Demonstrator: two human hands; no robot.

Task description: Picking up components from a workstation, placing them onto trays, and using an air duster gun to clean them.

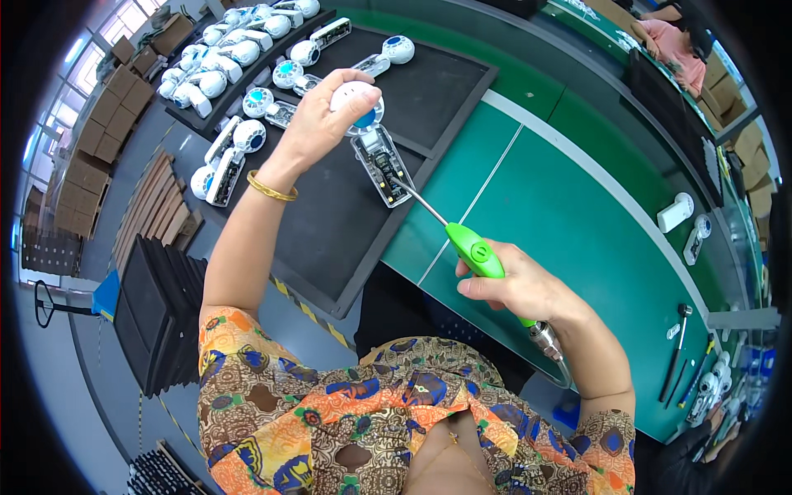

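My left hand [323,124] grips the round white head of a camera unit [382,169]. The unit's oblong body hangs below it with its cover off, and a dark circuit board shows inside a pale housing. In my right hand [524,285] is a green air blow gun [474,249] with a long thin metal nozzle. The nozzle's tip reaches the lower part of the open housing; whether it touches the board I cannot tell. A metal coupling and hose [546,342] come off the gun's lower end, by my right wrist.
Several similar opened units [247,136] lie on black trays [313,223] at the left, with a fuller tray of units [239,49] behind. A screwdriver-like tool [676,351] rests on the green table [511,198] at right. Stacked black trays [161,309] stand at left. A co-worker [672,54] sits far right.
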